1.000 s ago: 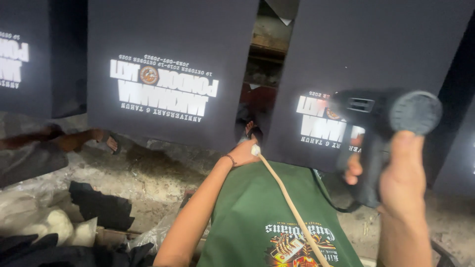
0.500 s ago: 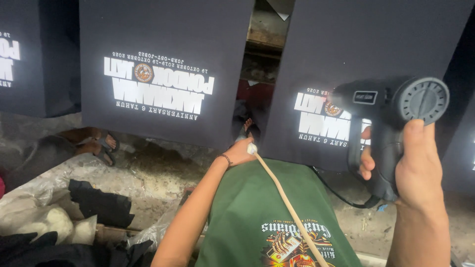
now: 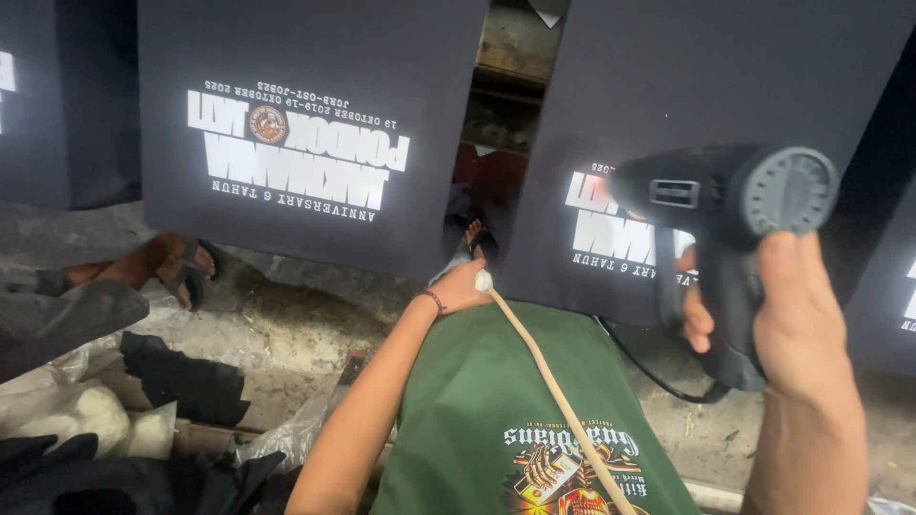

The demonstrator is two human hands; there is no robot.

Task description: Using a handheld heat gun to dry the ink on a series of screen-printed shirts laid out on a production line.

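Fingers [image 3: 701, 319] clasp matte black plastic heat gun [image 3: 725, 205].

Head view, close, angled down forward

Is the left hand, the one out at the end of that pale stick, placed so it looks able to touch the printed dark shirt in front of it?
Probably yes. The left hand already lies at the lower edge of the right dark shirt, gripping the stick, and nothing stands between them.
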